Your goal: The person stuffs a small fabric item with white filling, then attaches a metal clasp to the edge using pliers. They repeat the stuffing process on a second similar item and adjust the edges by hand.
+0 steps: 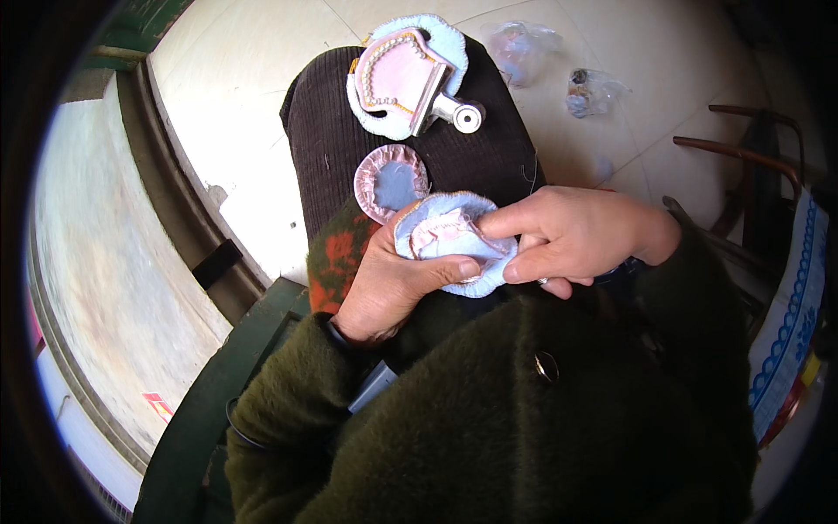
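Above my lap, my left hand [399, 278] grips a rounded light-blue fabric piece [488, 283] with stitched edges, its thumb lying across the front. A gathered pink lining shows inside the piece. My right hand [576, 236] pinches the right side, with the index finger pressed into the opening and the thumb at the rim; its other fingers are curled, one wearing a ring. Just beyond my left hand lies a round disc [396, 183] with a ruffled pink border and a blue-grey centre. Farther out, a metal bulldog clip [452, 108] clamps a pink and blue fabric piece [402, 69] trimmed with beads.
Dark corduroy fabric [321, 131] covers my knees beneath the pieces. On the tiled floor [222, 85] lie two clear plastic bags [524, 49] with small contents. A chair or stool frame [740, 154] stands at the right, near a blue-patterned white cloth [789, 314]. Green wood [196, 393] is at lower left.
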`<move>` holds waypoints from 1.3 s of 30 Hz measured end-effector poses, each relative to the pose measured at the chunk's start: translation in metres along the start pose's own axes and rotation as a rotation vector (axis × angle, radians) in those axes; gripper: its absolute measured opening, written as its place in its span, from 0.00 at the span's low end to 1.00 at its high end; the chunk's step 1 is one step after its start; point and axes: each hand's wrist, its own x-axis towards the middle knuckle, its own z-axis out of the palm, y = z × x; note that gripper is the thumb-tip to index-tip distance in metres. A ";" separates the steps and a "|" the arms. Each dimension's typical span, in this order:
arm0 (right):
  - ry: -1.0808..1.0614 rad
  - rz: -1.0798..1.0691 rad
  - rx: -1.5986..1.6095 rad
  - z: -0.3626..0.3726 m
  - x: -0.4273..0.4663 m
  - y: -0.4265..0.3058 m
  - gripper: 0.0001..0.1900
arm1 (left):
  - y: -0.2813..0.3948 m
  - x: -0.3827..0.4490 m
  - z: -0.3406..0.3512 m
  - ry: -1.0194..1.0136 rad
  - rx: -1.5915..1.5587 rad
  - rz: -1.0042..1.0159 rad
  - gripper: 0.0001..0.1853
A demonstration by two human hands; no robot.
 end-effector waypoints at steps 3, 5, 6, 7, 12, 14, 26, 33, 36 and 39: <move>0.084 -0.025 -0.013 -0.006 -0.014 -0.003 0.23 | 0.002 0.000 0.000 0.002 -0.036 0.011 0.25; 0.113 0.019 -0.048 -0.011 -0.022 -0.003 0.25 | 0.003 0.001 0.000 0.009 -0.039 -0.001 0.25; 0.108 0.047 -0.064 -0.013 -0.027 -0.003 0.25 | 0.004 0.001 0.000 0.012 -0.040 -0.009 0.25; 0.104 0.052 -0.076 -0.015 -0.031 -0.003 0.25 | 0.005 0.001 0.000 0.015 -0.043 -0.013 0.25; 0.059 0.084 -0.025 -0.007 -0.026 0.004 0.24 | 0.004 0.001 0.000 0.018 -0.037 -0.014 0.25; -0.015 0.024 0.045 -0.004 -0.019 0.005 0.20 | 0.002 0.001 0.001 -0.004 0.004 0.006 0.25; 0.074 0.073 -0.014 -0.013 -0.041 -0.004 0.27 | 0.003 0.002 -0.004 -0.013 0.006 0.002 0.26; -0.123 -0.021 0.054 0.000 -0.020 0.000 0.14 | -0.002 -0.001 -0.001 -0.076 0.128 0.052 0.24; -0.093 0.027 0.060 0.006 -0.007 -0.002 0.09 | -0.002 -0.001 -0.001 -0.041 0.100 0.010 0.24; -0.053 0.027 -0.028 0.000 -0.014 -0.006 0.16 | 0.001 -0.001 -0.002 -0.032 0.092 0.015 0.23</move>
